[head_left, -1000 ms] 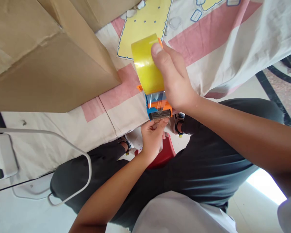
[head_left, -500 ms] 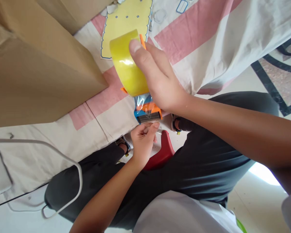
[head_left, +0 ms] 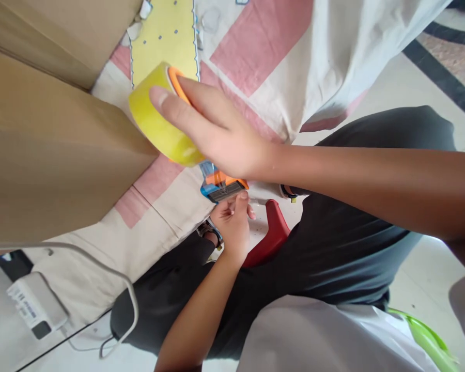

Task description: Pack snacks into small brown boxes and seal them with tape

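My right hand (head_left: 225,132) is wrapped round a tape dispenser, its thumb on the roll of yellow tape (head_left: 151,119). The dispenser's blue and orange head with a dark toothed cutter (head_left: 228,191) points down toward my body. Just below the cutter, my left hand (head_left: 232,222) is closed, thumb against fingers, on the clear end of the tape. A clear strip runs from the roll over the dispenser head.
Large cardboard boxes (head_left: 62,170) stand at the left on a pink and white cloth (head_left: 263,41). A yellow sheet (head_left: 166,31) lies beyond the tape. A white cable (head_left: 134,305) loops at lower left near a white adapter (head_left: 39,305). Something red (head_left: 273,232) shows between my legs.
My right hand and the tape roll have moved left and tilted. My left hand still pinches the tape below the cutter. The whole view has shifted, showing more of the adapter.
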`<state>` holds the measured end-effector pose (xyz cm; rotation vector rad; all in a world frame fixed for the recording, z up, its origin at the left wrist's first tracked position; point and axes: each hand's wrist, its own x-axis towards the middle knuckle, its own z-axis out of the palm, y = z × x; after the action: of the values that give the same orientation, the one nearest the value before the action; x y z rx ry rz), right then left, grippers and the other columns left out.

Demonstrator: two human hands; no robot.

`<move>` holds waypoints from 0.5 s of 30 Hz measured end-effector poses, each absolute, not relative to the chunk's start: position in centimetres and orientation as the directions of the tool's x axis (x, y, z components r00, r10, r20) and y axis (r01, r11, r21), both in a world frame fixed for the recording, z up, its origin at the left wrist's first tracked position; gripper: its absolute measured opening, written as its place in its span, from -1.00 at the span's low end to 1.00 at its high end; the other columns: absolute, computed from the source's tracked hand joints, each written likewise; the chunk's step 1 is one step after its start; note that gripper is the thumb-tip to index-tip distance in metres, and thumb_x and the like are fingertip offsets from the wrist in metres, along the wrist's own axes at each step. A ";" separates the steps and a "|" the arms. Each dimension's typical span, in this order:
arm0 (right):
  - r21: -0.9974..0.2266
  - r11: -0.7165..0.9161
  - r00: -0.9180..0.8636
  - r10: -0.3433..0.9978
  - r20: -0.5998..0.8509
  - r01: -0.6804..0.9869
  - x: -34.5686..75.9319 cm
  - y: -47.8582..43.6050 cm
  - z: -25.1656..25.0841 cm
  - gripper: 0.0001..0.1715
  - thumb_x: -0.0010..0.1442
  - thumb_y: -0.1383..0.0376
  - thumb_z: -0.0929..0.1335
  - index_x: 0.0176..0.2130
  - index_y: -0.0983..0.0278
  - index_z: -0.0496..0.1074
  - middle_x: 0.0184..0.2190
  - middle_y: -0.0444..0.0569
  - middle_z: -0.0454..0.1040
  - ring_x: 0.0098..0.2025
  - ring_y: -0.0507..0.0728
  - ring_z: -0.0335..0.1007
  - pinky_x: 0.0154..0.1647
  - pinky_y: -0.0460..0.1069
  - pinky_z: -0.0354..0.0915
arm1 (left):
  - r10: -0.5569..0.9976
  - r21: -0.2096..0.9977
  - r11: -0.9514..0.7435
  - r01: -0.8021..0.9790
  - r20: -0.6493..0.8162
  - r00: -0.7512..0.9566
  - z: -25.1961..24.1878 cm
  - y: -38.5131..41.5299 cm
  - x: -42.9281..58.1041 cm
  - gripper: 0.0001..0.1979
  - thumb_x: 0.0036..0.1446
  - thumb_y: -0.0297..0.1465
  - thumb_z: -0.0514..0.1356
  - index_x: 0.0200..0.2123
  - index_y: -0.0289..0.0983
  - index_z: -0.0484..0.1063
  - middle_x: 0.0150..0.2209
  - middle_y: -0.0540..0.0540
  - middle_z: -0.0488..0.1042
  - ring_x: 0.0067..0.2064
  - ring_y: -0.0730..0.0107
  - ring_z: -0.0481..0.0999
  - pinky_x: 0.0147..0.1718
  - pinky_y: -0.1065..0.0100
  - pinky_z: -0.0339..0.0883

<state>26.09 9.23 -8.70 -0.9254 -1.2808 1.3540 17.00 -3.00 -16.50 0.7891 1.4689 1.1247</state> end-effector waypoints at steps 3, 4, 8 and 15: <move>-0.984 0.100 -0.171 0.977 0.125 -0.148 26.0 9.5 -8.8 -0.53 0.46 0.05 0.18 -0.42 0.18 -0.04 -0.41 -0.17 -0.02 -0.34 0.01 0.03 -0.25 -0.07 0.09 | 0.929 0.946 0.316 -0.072 -0.324 -0.177 -16.6 -2.9 16.6 -0.51 0.06 -0.05 0.37 -0.63 -0.27 0.32 -0.69 0.10 0.32 -0.65 0.59 0.28 -0.57 0.44 0.23; -0.984 0.103 -0.169 0.977 0.126 -0.142 25.9 9.5 -8.8 -0.53 0.46 0.06 0.19 -0.41 0.18 -0.04 -0.40 -0.18 -0.04 -0.34 0.00 0.02 -0.24 -0.08 0.09 | 0.931 0.948 0.311 -0.066 -0.318 -0.182 -16.8 -2.8 16.6 -0.53 0.08 -0.06 0.36 -0.61 -0.26 0.33 -0.70 0.10 0.31 -0.65 0.58 0.27 -0.57 0.44 0.22; -0.977 0.065 -0.156 0.983 0.097 -0.202 25.5 9.2 -8.9 -0.51 0.45 -0.01 0.17 -0.42 0.20 -0.01 -0.42 -0.19 -0.07 -0.35 -0.01 -0.01 -0.26 -0.08 0.07 | 0.884 0.884 0.466 0.045 -0.462 -0.079 -19.6 -2.1 17.3 -0.58 0.11 -0.14 0.33 -0.59 -0.25 0.29 -0.68 0.14 0.24 -0.61 0.60 0.25 -0.54 0.47 0.18; -0.942 -0.003 -0.125 0.991 0.041 -0.335 24.0 10.1 -8.8 -0.56 0.45 0.26 0.21 -0.47 0.18 0.04 -0.46 -0.20 -0.11 -0.37 -0.06 0.01 -0.18 -0.21 0.15 | 0.680 0.736 0.667 0.116 -0.665 0.309 -26.2 -5.1 21.6 -0.60 0.03 -0.09 0.37 -0.55 -0.29 0.43 -0.71 0.07 0.33 -0.63 0.54 0.31 -0.58 0.46 0.18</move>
<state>24.02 10.09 -8.77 -0.8747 -1.0527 1.4313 21.58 -5.05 -26.16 0.7915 1.2232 0.4287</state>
